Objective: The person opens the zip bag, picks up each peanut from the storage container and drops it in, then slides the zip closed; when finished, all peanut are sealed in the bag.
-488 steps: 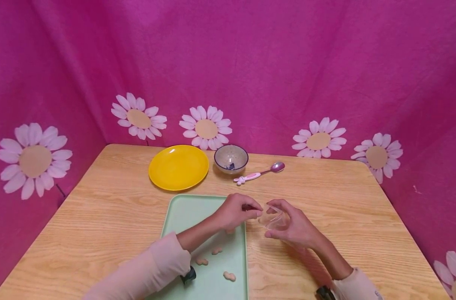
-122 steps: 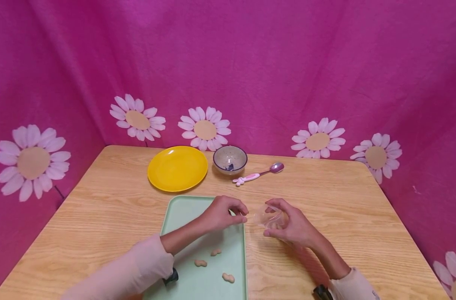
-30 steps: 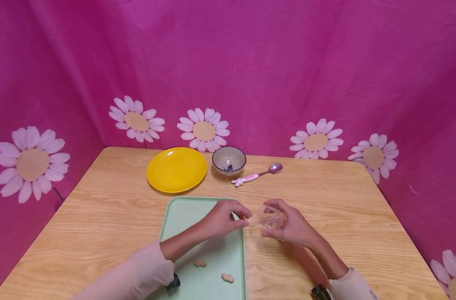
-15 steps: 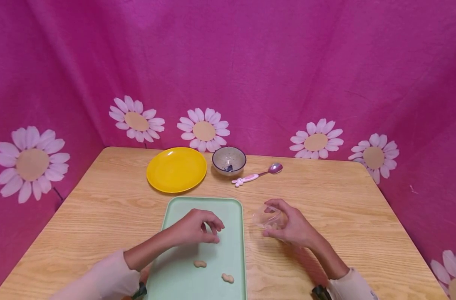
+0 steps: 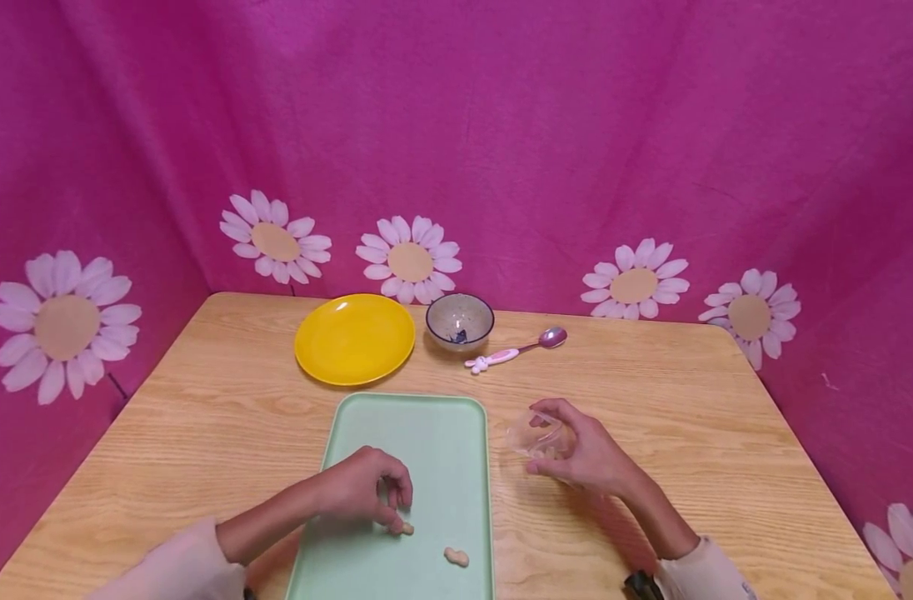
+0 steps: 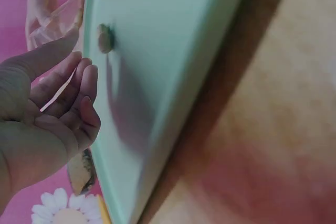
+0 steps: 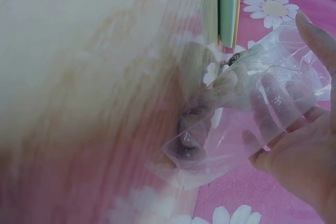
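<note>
My left hand is low over the green tray, its thumb tip overlapping a peanut in the head view. From the left wrist, the thumb and loosely bent fingers stand apart, with that peanut just past the fingertips. A second peanut lies on the tray to its right. Right of the tray, my right hand holds a clear plastic bag by its mouth, thumb and fingers spread around it. Several peanuts show through the bag in the right wrist view.
Behind the tray, a yellow plate sits at the back left of the wooden table. Beside it stand a dark-rimmed bowl and a spoon with a pink rabbit handle. Pink flowered cloth surrounds the table's back and sides.
My left hand has moved from the bag's mouth back and down to a peanut on the tray. Fewer peanuts lie on the tray than earlier. The right hand keeps its hold on the bag.
</note>
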The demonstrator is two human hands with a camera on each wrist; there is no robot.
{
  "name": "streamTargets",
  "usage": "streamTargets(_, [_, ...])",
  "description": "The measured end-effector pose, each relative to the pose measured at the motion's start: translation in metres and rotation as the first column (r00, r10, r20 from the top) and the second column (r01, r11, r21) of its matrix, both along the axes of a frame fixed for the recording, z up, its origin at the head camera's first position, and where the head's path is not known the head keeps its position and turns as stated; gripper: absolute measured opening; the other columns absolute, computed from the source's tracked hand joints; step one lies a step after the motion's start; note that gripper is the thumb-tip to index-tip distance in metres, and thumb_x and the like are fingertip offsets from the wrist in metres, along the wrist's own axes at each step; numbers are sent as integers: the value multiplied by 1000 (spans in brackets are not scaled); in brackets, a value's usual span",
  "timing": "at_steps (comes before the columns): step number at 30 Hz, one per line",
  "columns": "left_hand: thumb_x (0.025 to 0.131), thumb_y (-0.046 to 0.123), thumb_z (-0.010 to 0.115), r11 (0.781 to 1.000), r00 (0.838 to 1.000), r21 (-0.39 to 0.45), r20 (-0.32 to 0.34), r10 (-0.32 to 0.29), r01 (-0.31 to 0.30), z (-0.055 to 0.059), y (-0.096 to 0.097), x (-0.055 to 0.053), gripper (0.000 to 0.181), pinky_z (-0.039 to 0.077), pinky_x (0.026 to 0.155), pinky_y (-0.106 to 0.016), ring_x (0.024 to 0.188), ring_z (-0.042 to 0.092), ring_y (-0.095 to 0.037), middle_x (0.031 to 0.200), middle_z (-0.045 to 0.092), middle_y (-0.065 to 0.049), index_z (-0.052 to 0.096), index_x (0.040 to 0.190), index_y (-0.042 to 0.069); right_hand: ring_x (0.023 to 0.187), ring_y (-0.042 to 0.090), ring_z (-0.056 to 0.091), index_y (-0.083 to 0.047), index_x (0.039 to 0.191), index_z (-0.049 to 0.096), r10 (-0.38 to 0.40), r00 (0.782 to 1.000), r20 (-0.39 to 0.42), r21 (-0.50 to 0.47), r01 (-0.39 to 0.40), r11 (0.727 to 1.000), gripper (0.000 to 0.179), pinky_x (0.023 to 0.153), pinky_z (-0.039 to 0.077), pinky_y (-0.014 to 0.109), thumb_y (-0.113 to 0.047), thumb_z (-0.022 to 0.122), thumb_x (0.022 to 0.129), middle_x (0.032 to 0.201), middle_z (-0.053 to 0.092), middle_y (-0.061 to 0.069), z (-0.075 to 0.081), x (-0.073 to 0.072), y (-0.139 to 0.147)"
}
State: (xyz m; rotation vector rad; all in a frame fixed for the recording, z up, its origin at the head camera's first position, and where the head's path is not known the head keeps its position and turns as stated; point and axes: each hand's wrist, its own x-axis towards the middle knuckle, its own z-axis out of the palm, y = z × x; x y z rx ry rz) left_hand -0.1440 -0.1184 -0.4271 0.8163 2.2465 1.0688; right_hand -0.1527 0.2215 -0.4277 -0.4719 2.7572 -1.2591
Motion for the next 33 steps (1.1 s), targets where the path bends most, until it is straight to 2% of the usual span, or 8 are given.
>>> streamTargets(7, [68, 4, 82, 1000, 1000, 9, 16, -22, 22, -9, -1, 6, 15, 45, 64, -17, 61, 52, 2, 65, 63, 6, 70, 74, 10, 108, 23, 57, -14, 128, 51, -3, 1000, 8, 8, 3, 1000, 69, 89, 42, 43, -26, 85, 69, 112, 64, 2, 0, 0, 1])
streamTargets(14, [72, 4, 79, 999, 999, 6, 11, -40, 40, -7, 0, 3, 11, 45, 61, -17, 60, 50, 1, 65, 63, 5, 69, 74, 10, 107, 23, 57, -16, 127, 51, -3, 1000, 9, 5, 3, 1000, 68, 87, 43, 41, -27, 84, 70, 112, 63, 2, -1, 0, 2])
streamTargets(17, [73, 6, 79, 999, 999, 14, -6, -41, 42, -5, 2, 0, 11, 46, 61, -16, 60, 50, 2, 65, 62, 6, 69, 74, 10, 107, 23, 57, -15, 128, 51, -4, 1000, 17, 6, 4, 1000, 68, 87, 43, 42, -28, 84, 70, 112, 63, 2, -1, 1, 2])
streamTargets(23, [75, 7, 79, 999, 999, 40, -10, -33, 34, -1, 10, -8, 9, 48, 60, -17, 61, 52, 0, 67, 64, 4, 70, 76, 11, 111, 24, 56, -18, 128, 50, -16, 999, 45, 16, 15, 1000, 66, 94, 43, 51, -32, 83, 72, 115, 63, 1, -3, 0, 2])
streamTargets(29, [78, 11, 77, 999, 1000, 37, 6, -14, 13, 6, 24, -17, 7, 49, 65, -19, 66, 57, -5, 73, 68, 4, 72, 81, 14, 108, 23, 57, -14, 129, 50, -8, 1000, 23, 15, 8, 1000, 69, 88, 43, 42, -29, 84, 71, 114, 63, 3, -2, 0, 2])
streamTargets(33, [80, 13, 75, 999, 999, 43, 16, 29, -30, 11, 40, -25, 7, 49, 69, -22, 72, 60, -10, 78, 69, 5, 72, 84, 18, 108, 23, 57, -15, 128, 50, -13, 1000, 17, 17, 13, 1000, 68, 87, 44, 41, -29, 84, 70, 114, 63, 2, -1, 1, 1])
